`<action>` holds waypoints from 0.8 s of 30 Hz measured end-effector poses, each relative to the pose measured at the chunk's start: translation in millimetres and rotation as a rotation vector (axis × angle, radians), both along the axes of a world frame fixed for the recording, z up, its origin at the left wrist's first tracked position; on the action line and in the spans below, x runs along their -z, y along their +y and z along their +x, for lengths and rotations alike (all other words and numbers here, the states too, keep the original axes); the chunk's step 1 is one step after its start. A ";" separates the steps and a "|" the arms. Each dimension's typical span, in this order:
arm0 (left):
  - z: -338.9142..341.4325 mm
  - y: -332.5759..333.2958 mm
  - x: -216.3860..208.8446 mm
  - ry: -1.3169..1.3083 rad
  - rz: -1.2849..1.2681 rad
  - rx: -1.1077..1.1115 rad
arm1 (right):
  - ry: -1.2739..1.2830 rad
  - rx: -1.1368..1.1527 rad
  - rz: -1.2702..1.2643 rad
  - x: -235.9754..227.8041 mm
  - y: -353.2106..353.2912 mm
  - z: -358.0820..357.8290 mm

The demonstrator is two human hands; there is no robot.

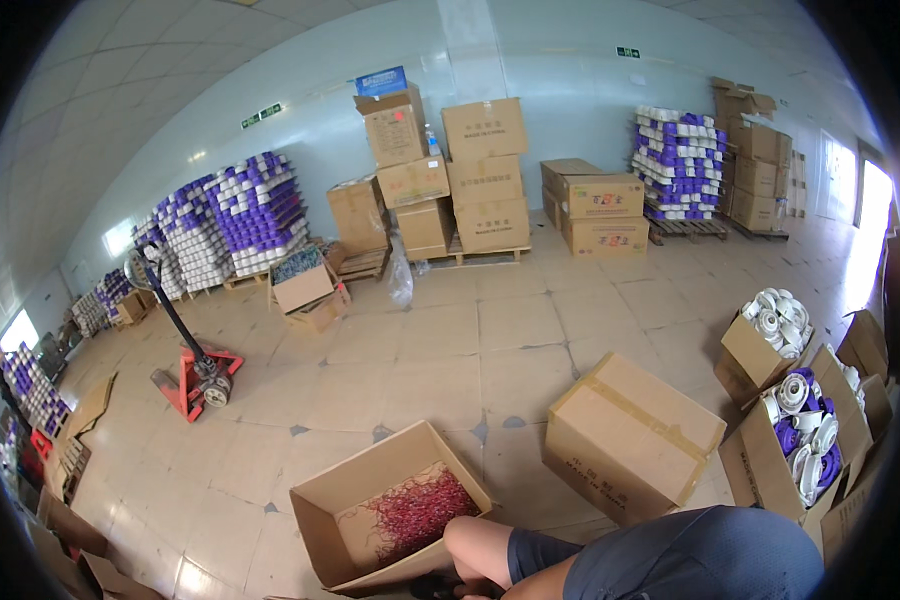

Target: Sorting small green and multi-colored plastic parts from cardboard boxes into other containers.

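Neither of my hands can be made out; only bare skin and dark blue clothing (705, 555) of my own body show at the lower edge. A bare bent knee (478, 543) is beside an open cardboard box (317, 535) and covers part of its near right side. Inside that box lies a loose heap of thin red strands (425, 508), spread over the bottom toward the right. Just right of it stands a taped, closed carton (635, 425) on the floor. Below the knee, a small dark shape is cut off by the picture's edge and too unclear to name.
At right, open boxes hold white and purple rolls (810, 430). A red pallet jack (205, 375) stands on the tiled floor at left. Farther back are an open box of dark strands (305, 285), stacked cartons (488, 180) and pallets of purple-and-white rolls (255, 215).
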State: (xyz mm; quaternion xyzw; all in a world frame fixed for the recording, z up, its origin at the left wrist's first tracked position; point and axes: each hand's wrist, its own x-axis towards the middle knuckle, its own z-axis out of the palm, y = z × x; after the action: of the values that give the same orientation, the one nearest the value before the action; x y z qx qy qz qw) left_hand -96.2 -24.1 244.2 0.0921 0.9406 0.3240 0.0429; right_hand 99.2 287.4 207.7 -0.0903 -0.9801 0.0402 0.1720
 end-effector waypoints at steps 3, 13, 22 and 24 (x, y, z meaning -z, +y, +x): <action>13.4 11.7 12.0 -0.012 -0.026 -0.051 | -0.053 -0.048 -0.116 -4.6 -6.0 -0.8; 142.2 -90.2 54.5 -0.065 0.034 -0.720 | -0.368 0.002 -0.154 -28.1 35.7 -103.3; 148.4 -43.3 15.9 0.406 -0.502 -0.571 | -0.417 0.048 -0.281 -5.2 8.2 -100.3; 131.8 -1.3 12.5 0.456 -0.351 -0.334 | -0.418 0.072 -0.259 1.5 18.3 -102.5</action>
State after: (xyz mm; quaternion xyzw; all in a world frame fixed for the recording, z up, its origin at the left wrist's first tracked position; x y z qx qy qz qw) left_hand 35.7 -25.4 231.7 -0.0019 0.9695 0.1306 -0.2073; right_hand -3.3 305.6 206.2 -0.1529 -0.9772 0.1396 -0.0463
